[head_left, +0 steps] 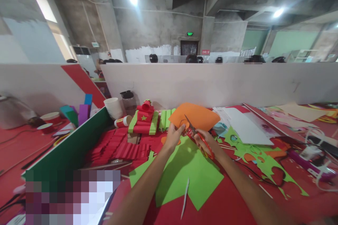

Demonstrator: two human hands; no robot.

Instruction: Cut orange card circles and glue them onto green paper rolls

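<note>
My left hand (174, 135) pinches a small orange paper piece (184, 123) at the near edge of a large orange sheet (196, 111). In my right hand (204, 142) is a pair of red-handled scissors (208, 149), its dark blades pointing up and left beside the orange piece. Whether the blades touch the paper I cannot tell. Below both hands, bright green paper sheets (190, 172) lie on the red table. A thin white strip (185, 197) rests on the green paper, and orange scraps (163, 140) lie by my left wrist.
Folded red paper pieces (116, 147) and a red-and-green paper model with a star (144, 117) stand to the left, near white cups (113, 108). Cut green scraps (264, 161), a white board (246, 124) and cables lie right. A pale partition (211, 81) runs behind.
</note>
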